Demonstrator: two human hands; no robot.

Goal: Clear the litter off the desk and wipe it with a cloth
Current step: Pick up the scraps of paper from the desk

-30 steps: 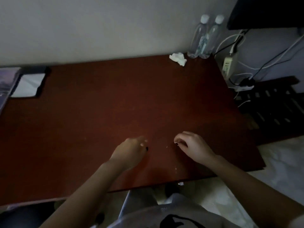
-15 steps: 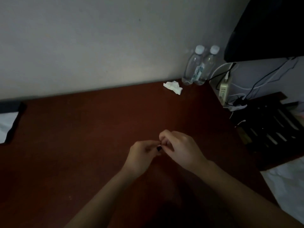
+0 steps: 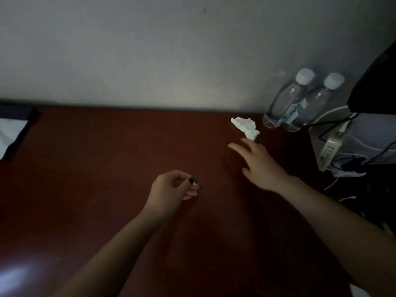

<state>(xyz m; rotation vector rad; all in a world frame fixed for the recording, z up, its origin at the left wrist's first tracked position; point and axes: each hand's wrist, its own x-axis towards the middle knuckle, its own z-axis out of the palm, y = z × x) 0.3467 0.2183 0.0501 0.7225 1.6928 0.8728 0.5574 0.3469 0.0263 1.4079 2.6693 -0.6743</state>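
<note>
while the left hand pinches 1 dark scrap, the right hand reaches open-fingered near 1 tissue, 2 bottles.

On the desk, crumpled tissue lies just left of two bottles.

Reddish-brown desk, white crumpled tissue, clear white-capped bottles.

A dark red-brown desk is seen against the wall. A crumpled white tissue lies just left of two clear water bottles, which stand at the far right corner.
</note>
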